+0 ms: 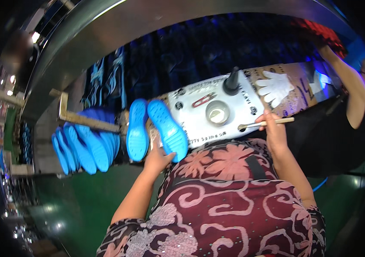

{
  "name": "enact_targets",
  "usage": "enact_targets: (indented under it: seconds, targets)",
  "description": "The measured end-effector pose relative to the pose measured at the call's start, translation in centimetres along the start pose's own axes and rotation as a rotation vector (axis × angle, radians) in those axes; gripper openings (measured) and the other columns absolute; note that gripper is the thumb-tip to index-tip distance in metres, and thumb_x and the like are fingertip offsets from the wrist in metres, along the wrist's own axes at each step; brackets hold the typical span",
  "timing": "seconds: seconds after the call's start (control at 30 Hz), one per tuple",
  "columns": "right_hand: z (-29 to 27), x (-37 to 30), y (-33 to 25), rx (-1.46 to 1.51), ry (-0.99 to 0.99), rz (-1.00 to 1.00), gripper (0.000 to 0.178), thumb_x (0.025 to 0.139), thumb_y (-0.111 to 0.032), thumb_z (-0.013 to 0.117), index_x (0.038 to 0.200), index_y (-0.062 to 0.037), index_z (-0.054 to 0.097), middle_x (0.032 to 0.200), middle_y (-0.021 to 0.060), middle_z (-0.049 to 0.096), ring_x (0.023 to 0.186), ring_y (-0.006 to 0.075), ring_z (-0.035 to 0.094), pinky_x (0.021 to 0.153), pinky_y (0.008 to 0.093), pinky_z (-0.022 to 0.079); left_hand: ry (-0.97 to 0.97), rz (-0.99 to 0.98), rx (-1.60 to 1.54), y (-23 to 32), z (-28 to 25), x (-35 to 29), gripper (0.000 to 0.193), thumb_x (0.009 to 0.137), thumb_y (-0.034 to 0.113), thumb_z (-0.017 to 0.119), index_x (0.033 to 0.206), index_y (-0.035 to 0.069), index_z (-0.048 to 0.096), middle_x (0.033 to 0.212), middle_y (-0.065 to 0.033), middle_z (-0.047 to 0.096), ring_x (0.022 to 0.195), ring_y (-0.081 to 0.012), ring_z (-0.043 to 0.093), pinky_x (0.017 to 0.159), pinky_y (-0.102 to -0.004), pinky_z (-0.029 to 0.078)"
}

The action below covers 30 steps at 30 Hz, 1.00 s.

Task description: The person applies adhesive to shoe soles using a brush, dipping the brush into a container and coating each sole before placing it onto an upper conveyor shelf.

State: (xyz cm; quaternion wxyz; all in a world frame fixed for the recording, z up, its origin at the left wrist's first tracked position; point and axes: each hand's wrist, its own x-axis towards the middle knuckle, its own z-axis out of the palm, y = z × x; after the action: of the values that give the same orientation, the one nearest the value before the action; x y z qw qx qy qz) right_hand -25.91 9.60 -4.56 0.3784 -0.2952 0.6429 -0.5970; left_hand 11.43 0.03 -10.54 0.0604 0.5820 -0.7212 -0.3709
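While the person's left hand [159, 157] presses its fingers up against the heel end of a blue shoe sole [168, 129], gripping that edge, the right hand [273, 128] pinches a thin wooden-handled brush [265, 124] between narrowed fingers, its tip lying toward a small round pot [217, 112] set in a white slab on the desk [199, 124]. A second blue sole [137, 129] stands just beside the held one, touching or nearly so, and a bigger stack of blue soles [83, 147] rests to the left behind a wooden bar [89, 121]. A black knob [232, 81] rises from the white slab, and a white glove [274, 87] lies flat farther right, near another person's bare arm [349, 88], which comes in from the upper right. Judging by the layout, the work looks to be in mid-course: one sole is in hand with the brush ready, the stack to the left appears either finished or waiting, though the view does not say which. Whether the held sole already carries any coating cannot be told from here; its surface looks plain blue and clean.
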Motion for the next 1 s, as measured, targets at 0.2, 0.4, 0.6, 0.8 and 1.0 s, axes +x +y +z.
enact_targets:
  seconds: [0.2,0.4,0.6,0.8,1.0]
  targets:
    - [0.7,0.3,0.4,0.014,-0.069,0.037,0.039,0.096,-0.03,0.051,0.075,0.0003,0.064,0.07,0.0053,0.059,0.064,0.0096,0.048,0.064,0.0238,0.039,-0.091,-0.401,-1.153,-1.2,0.5,-0.6,0.053,0.082,0.013,0.063,0.126,-0.003,0.038,0.079,-0.0096,0.061,0.054,-0.0146,0.057,0.049,-0.0225,0.047]
    - [0.8,0.2,-0.8,0.087,-0.013,0.013,0.039,0.095,-0.03,0.052,0.075,0.0005,0.065,0.068,0.0033,0.056,0.064,0.0095,0.048,0.063,0.0217,0.037,-0.215,-0.194,-1.486,1.9,-3.8,0.6,0.025,0.079,0.017,0.057,0.099,0.004,0.053,0.077,-0.0065,0.057,0.051,-0.0155,0.049,0.044,-0.0248,0.038]
    - [2.5,0.4,-5.4,0.108,-0.158,-0.148,0.041,0.095,-0.033,0.052,0.077,0.0005,0.067,0.069,0.004,0.059,0.066,0.0097,0.051,0.065,0.0222,0.041,0.013,0.24,-1.028,11.8,-2.7,-0.6,0.059,0.083,0.011,0.061,0.134,0.001,0.033,0.121,-0.0143,0.054,0.102,-0.0211,0.06,0.076,-0.0319,0.055]
    - [4.4,-0.9,-8.0,-0.295,-0.354,-0.685,0.034,0.093,-0.019,0.05,0.067,-0.0038,0.066,0.059,0.0035,0.06,0.064,0.0175,0.056,0.089,0.0407,0.042,0.088,0.388,-0.859,15.9,-1.3,1.0,0.05,0.087,0.008,0.06,0.13,-0.004,0.036,0.119,-0.0157,0.055,0.106,-0.0202,0.057,0.094,-0.0336,0.045]
    - [4.7,-0.7,-7.2,-0.351,-0.306,-0.873,0.02,0.084,-0.014,0.061,0.066,-0.0056,0.065,0.061,0.0065,0.059,0.062,0.0234,0.055,0.075,0.0364,0.041,0.206,0.518,-0.766,17.2,-0.9,1.6,0.046,0.087,0.006,0.061,0.126,-0.005,0.039,0.114,-0.0149,0.058,0.102,-0.0196,0.059,0.091,-0.0328,0.046]
